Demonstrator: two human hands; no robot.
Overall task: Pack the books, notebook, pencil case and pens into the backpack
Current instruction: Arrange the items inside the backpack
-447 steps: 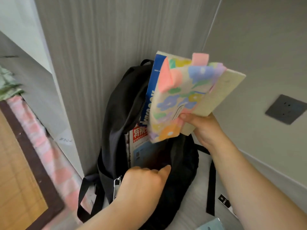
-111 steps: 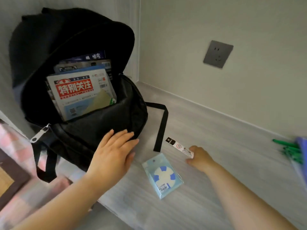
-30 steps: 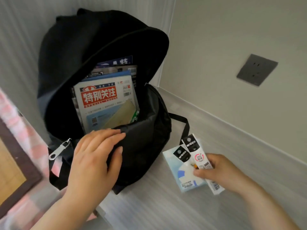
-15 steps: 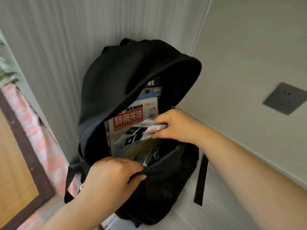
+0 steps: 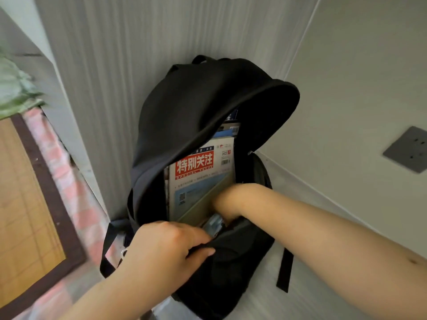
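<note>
The black backpack (image 5: 196, 107) stands upright in the corner with its top flap hanging over the opening. Inside it stand a magazine with a red title block (image 5: 198, 167), more books behind it, and a beige notebook edge (image 5: 208, 199) in front. My left hand (image 5: 166, 248) grips the front rim of the opening and holds it outward. My right hand (image 5: 227, 203) is plunged into the bag down to the wrist, so its fingers are hidden. A light-blue packet (image 5: 213, 224) shows just below that wrist, inside the opening.
The bag rests on a pale wood-grain desk (image 5: 323, 296) against grey walls. A grey wall socket (image 5: 409, 150) sits at the right. A black strap (image 5: 285, 271) lies on the desk. To the left are a pink checked sheet (image 5: 69, 181) and a woven mat (image 5: 23, 204).
My right hand has carried the small packets from the desk over the opening and gone down inside the bag. My left hand keeps hold of the front rim.
</note>
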